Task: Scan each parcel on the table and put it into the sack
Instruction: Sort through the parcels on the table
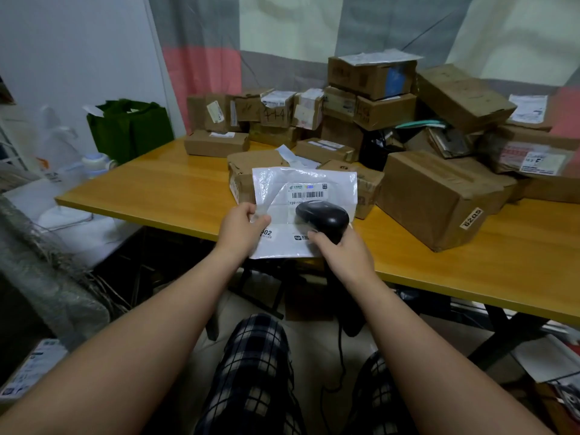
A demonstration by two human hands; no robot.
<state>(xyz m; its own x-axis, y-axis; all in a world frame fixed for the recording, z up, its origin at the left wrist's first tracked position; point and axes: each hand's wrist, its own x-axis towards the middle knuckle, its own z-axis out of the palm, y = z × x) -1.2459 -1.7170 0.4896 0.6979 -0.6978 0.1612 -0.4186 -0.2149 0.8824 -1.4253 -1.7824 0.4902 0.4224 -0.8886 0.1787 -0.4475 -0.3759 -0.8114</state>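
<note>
Wooden desk point(157, 186), orange-yellow top on black metal legs, runs from the L of the room to the R under a curtain point(204, 42) in grey, cream & pink blocks; plain white wall point(78, 42) to the L of it. The back & R half of the desk is heaped w/ brown cardboard boxes point(373, 111), taped, labelled, some tilted on each other. The biggest box point(439, 196) sits nearest the front edge w/ a "6205" sticker on its side. The near-L part of the top is bare wood. The parcel in play is a white poly mailer point(307, 186), held upright off the desk over its front edge, just in front of a small battered box point(248, 171). The barcode label point(307, 194) faces the person. L grip point(243, 229) pinches the mailer's L edge, thumb on the front, fingers behind. R grip point(343, 251) is wrapped round the handle of a black barcode scanner point(323, 219), whose head overlaps the label just below the barcode; can't tell if it touches the plastic. A black cable point(340, 356) hangs down below the desk edge. A dark green bag point(131, 130) stands by the desk's far-L corner, w/ white plastic bags point(62, 146) beside it. At the L edge, low down, what looks like a grey woven sack point(47, 271) w/ frayed threads, well apart from the mailer. The person wears checked trousers point(251, 372). Pale floor under the desk, w/ loose papers point(549, 356) lower R.
</note>
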